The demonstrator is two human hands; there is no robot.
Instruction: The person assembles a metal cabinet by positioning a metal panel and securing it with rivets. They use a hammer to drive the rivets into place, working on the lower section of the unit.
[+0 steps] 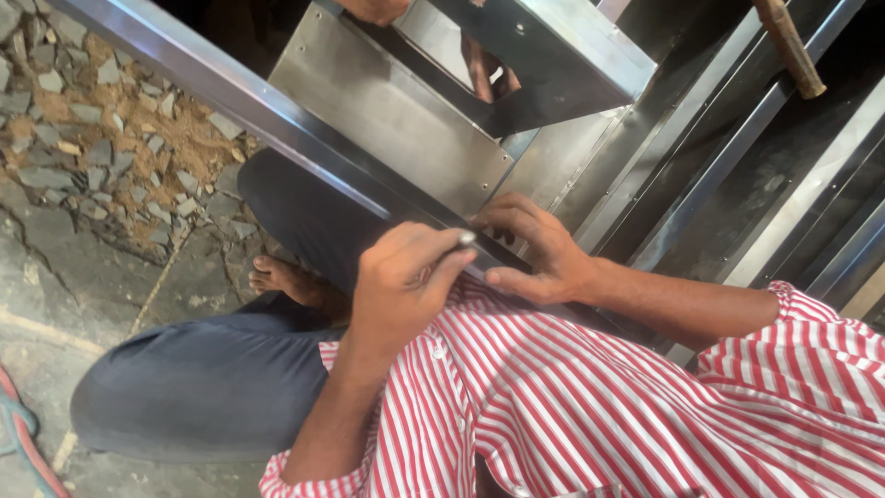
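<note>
My left hand is closed around a thin metal-tipped marking tool, its tip resting on a long shiny steel bar that runs diagonally across my lap. Just to the right of the tip, my right hand lies flat with its fingers spread, pressing on the same bar. I wear a red-and-white striped shirt and dark trousers; my bare foot shows under the bar.
A folded steel sheet panel and several parallel steel rails lie beyond the bar. A wooden handle rests at top right. Part of another person's hand shows at the top edge. Stony ground lies left.
</note>
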